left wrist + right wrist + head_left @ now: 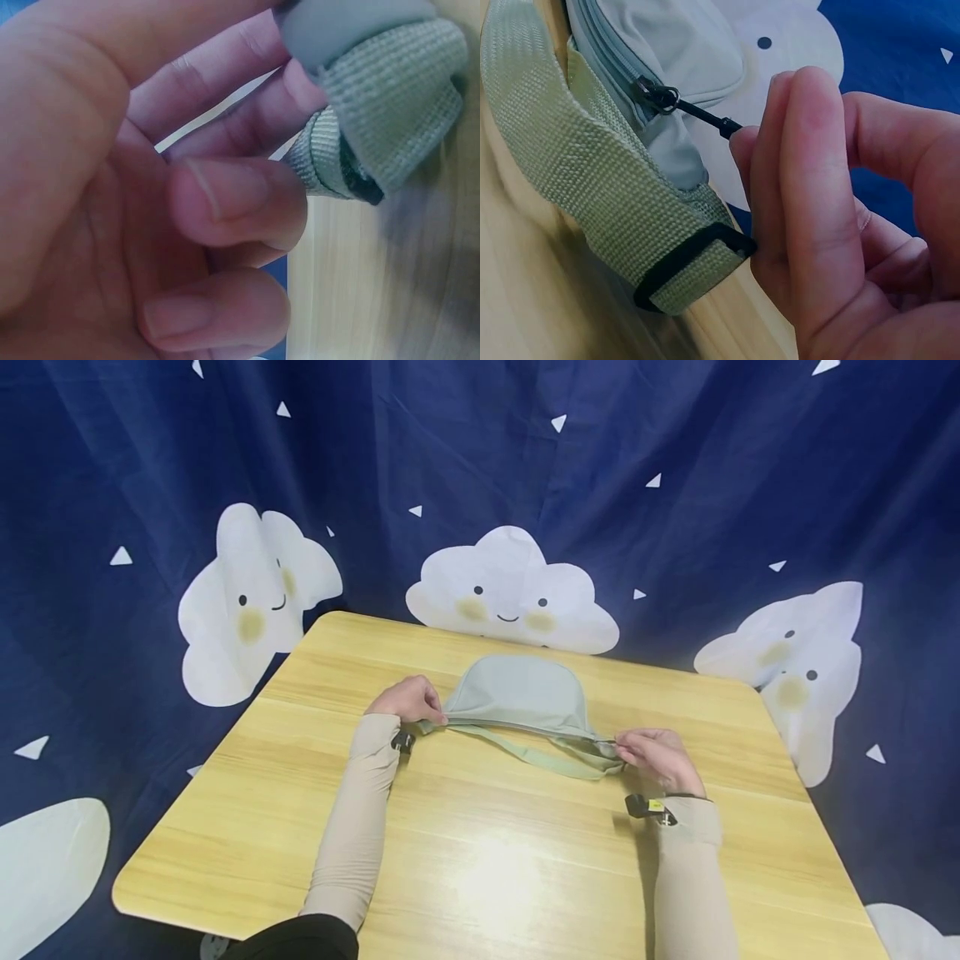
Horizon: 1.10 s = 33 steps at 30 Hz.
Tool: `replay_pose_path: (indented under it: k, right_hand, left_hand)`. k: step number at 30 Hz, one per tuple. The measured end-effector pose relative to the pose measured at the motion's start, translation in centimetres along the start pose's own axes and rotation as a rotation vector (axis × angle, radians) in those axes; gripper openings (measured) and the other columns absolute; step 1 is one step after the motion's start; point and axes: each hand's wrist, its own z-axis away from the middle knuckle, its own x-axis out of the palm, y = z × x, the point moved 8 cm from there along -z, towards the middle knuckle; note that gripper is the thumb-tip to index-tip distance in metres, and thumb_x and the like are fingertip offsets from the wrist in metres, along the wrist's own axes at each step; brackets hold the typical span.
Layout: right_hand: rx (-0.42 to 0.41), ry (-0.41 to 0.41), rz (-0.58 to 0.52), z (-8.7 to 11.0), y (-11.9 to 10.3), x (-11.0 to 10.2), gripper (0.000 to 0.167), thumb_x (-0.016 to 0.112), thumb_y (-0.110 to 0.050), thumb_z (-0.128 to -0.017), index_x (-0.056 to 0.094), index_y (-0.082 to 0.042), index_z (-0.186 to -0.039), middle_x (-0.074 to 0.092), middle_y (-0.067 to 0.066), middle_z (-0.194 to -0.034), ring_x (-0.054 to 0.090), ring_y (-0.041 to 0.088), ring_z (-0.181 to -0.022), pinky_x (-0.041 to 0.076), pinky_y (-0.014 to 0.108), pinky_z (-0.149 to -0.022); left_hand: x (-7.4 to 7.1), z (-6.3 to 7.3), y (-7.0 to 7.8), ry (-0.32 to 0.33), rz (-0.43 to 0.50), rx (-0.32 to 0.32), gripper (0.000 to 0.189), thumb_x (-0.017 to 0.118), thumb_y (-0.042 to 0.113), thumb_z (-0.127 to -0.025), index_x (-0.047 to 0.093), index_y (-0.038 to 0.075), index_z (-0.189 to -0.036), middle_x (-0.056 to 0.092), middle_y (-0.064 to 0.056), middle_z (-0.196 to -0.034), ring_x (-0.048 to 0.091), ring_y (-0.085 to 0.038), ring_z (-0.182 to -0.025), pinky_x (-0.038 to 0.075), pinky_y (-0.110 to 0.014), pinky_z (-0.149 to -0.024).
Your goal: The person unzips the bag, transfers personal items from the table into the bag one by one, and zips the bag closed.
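Note:
A pale grey-green waist bag (517,693) lies on the table, its zipper edge facing me. At the bag's left end my left hand (408,699) pinches the corner; in the left wrist view the grey fabric and folded webbing (397,97) show beyond the fingers, and the exact contact is partly hidden. My right hand (660,756) pinches the dark zipper pull (705,116) between thumb and fingers, drawn out taut from the slider (657,96) near the bag's right end. A light green strap (547,762) loops in front of the bag, with a black adjuster buckle (682,266) on it.
The bag rests on a wood-grain table (480,835) with rounded corners. Behind it hangs a dark blue curtain (480,460) with white clouds and triangles. Small black wrist cameras (645,806) sit on both sleeves.

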Motion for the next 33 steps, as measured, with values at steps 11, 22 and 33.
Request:
replay_pose_path:
  k: [11,22,33]
  right_hand:
    - [-0.01,-0.021,0.016,-0.1,0.2,-0.2,0.03,0.056,0.002,-0.101,0.077,-0.014,-0.085,0.078,-0.001,-0.083,0.074,0.001,-0.076,0.06,0.012,-0.075]
    - [0.004,-0.02,0.022,0.2,0.1,-0.8,0.025,0.058,0.0,-0.101,0.076,-0.012,-0.09,0.078,-0.001,-0.085,0.074,0.002,-0.077,0.06,0.012,-0.075]
    - [0.01,-0.024,0.012,0.3,0.2,-1.1,0.025,0.06,0.0,-0.1,0.078,-0.013,-0.089,0.079,-0.002,-0.085,0.074,0.002,-0.077,0.06,0.012,-0.075]
  left_hand:
    - [0.0,0.2,0.2,0.0,-0.014,0.005,0.013,0.083,0.028,-0.087,0.08,0.017,-0.08,0.075,0.003,-0.081,0.052,-0.012,-0.064,0.045,-0.024,-0.059]
    - [-0.2,0.4,0.2,0.009,-0.008,-0.002,0.013,0.083,0.027,-0.087,0.08,0.017,-0.079,0.074,0.004,-0.08,0.052,-0.011,-0.063,0.045,-0.024,-0.059]
    - [-0.2,0.3,0.2,0.009,-0.011,0.001,0.013,0.083,0.027,-0.087,0.08,0.017,-0.079,0.075,0.003,-0.081,0.051,-0.011,-0.063,0.044,-0.024,-0.059]
